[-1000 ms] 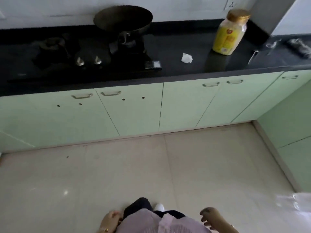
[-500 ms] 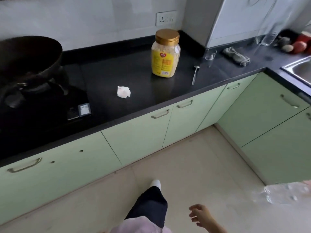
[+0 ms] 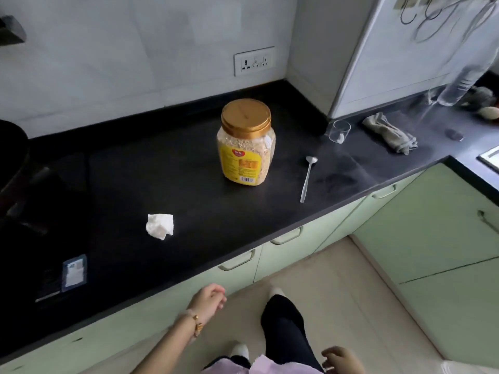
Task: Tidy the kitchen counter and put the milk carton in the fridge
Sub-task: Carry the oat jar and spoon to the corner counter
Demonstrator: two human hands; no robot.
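Note:
On the black counter [image 3: 189,190] stands a clear jar with a gold lid and yellow label [image 3: 246,141]. A crumpled white tissue [image 3: 159,225] lies in front of it to the left, and a metal spoon [image 3: 307,178] lies to its right. A small empty glass [image 3: 339,131] and a grey cloth [image 3: 390,133] sit near the white fridge [image 3: 405,49]. No milk carton is in sight. My left hand [image 3: 209,302] hangs below the counter edge, fingers loosely curled, holding nothing. My right hand [image 3: 340,359] is low by my hip, loosely curled and holding nothing.
A stove with a dark pan [image 3: 13,163] fills the counter's left end. Pale green cabinets [image 3: 283,252] run under the counter and turn along the right side [image 3: 432,225]. A sink edge [image 3: 490,157] shows at far right. A wall socket [image 3: 253,60] sits above the counter.
I have stepped closer to the counter and turned right, so the jar, spoon and tissue fill the view. My left hand has risen toward the counter edge.

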